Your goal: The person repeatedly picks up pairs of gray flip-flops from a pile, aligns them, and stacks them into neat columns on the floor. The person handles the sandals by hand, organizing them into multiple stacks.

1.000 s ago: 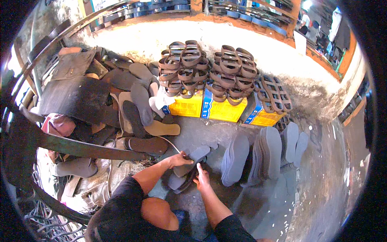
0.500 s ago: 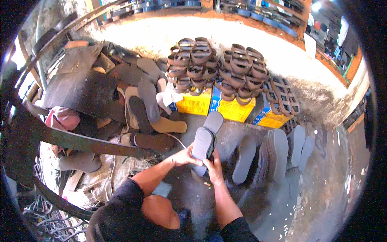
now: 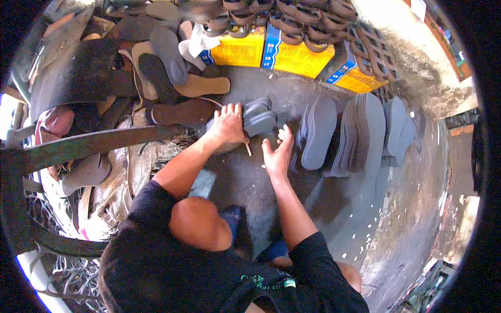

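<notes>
My left hand (image 3: 228,125) lies palm down, its fingers stretched forward, on the left part of a small pile of grey shoe soles (image 3: 261,123) on the floor. The pile's right end sticks out beside the fingers; the rest is covered by the hand. A thin pale strip (image 3: 248,148) shows below the thumb. My right hand (image 3: 277,152) is held in the air to the right of that pile, fingers apart and nothing in it. Nearest on its right stands a row of grey soles (image 3: 319,133) set on edge, with a brown and grey row (image 3: 373,130) beyond.
Yellow and blue boxes (image 3: 297,55) stand at the back with brown sandal uppers (image 3: 300,23) stacked on top. Loose soles and sheet scraps (image 3: 83,68) heap up at the left. A dark curved bar (image 3: 99,146) crosses on the left, near my left arm.
The grey soles that both hands held up have come down to the floor. My right hand has let go and moved off to the right. The view has tilted downward.
</notes>
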